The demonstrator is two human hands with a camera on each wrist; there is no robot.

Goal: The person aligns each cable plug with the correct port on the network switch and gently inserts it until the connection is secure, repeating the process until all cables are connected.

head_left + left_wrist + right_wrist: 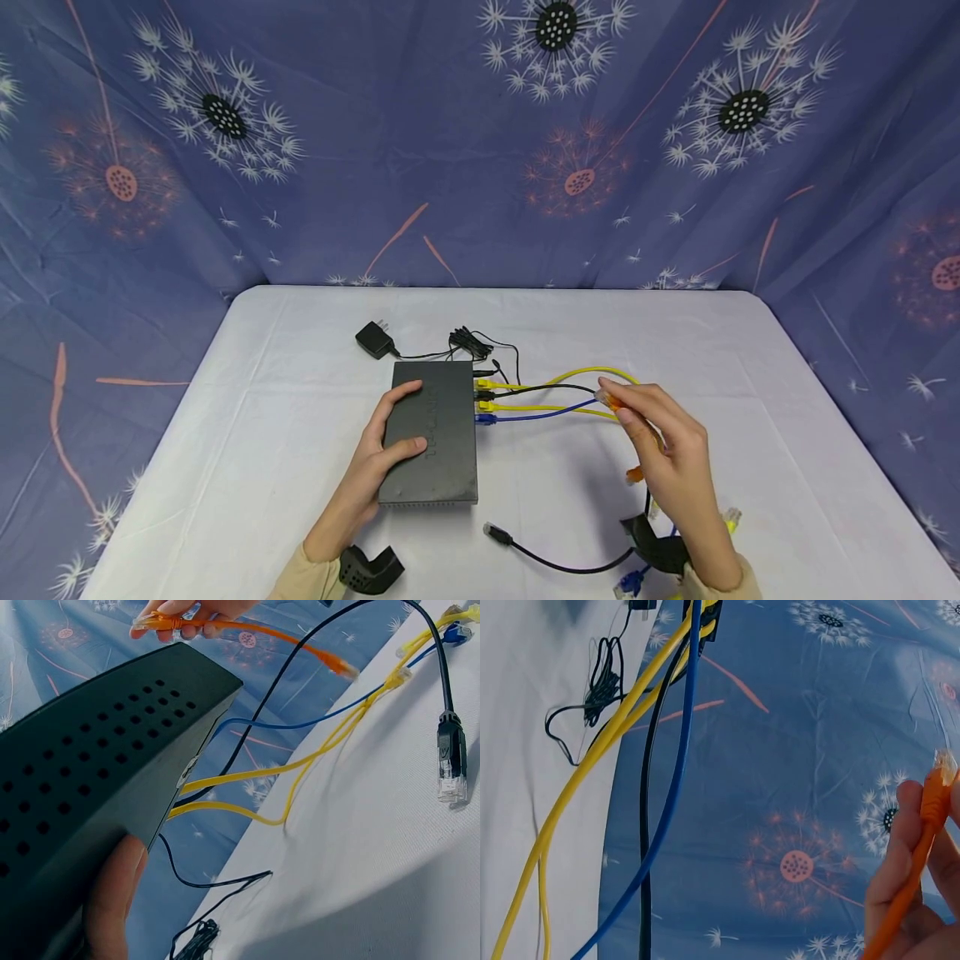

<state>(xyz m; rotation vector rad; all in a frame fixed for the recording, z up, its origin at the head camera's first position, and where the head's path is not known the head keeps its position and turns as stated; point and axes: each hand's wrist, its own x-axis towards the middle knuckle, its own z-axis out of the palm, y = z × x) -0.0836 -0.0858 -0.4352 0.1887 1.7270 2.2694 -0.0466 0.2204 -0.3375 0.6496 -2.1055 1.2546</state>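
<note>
A black network switch (442, 475) has faint lettering on its top. My left hand (375, 467) holds it across its left edge, thumb and a finger lying on the top; the other fingers are hidden. In the left wrist view, one finger (116, 900) lies against the vented case (90, 757). Yellow, black and blue plugs (486, 419) sit in its right side. Right of the switch, my right hand (671, 442) pinches the clear-tipped plug of an orange network cable (934, 799), apart from the ports. The cable's other plug (334, 664) hangs below that hand.
A black power adapter (375, 340) and its bundled cord (470, 342) lie behind the switch. Loose black (498, 533) and blue (630, 583) cable ends lie near the front. Black wrist mounts (371, 571) are by both wrists. A patterned curtain (450, 167) hangs behind the white table (300, 333).
</note>
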